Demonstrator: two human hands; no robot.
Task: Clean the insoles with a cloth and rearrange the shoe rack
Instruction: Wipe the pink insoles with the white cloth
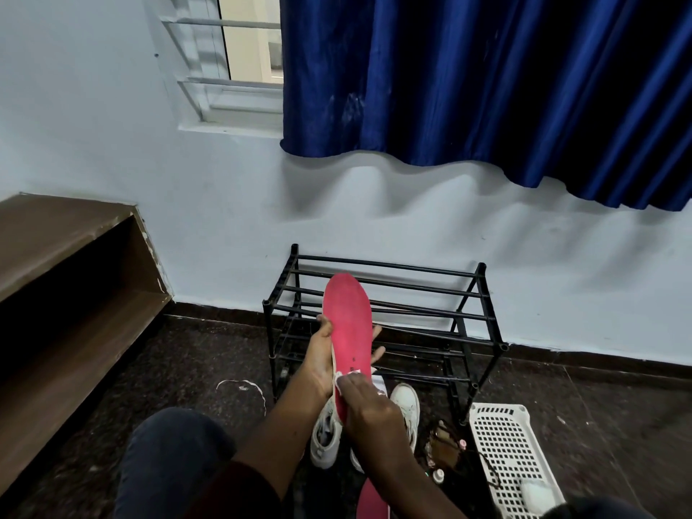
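Observation:
A pink insole (pixel 348 324) stands upright in front of the black shoe rack (pixel 389 316). My left hand (pixel 322 350) grips it from behind, thumb on its left edge and fingertips showing at its right edge. My right hand (pixel 369 406) presses a small white cloth (pixel 346 376) against the insole's lower end, fingers curled round the cloth. A second pink insole (pixel 370 500) lies below, partly hidden by my right arm. Two white sneakers (pixel 325 432) sit on the floor under my hands.
A white perforated plastic basket (pixel 513 455) lies at the right of the rack, with small bottles (pixel 438 475) and dark items beside it. A brown wooden shelf (pixel 67 279) stands at the left. A blue curtain (pixel 486 80) hangs above. My knee (pixel 168 455) is at the bottom left.

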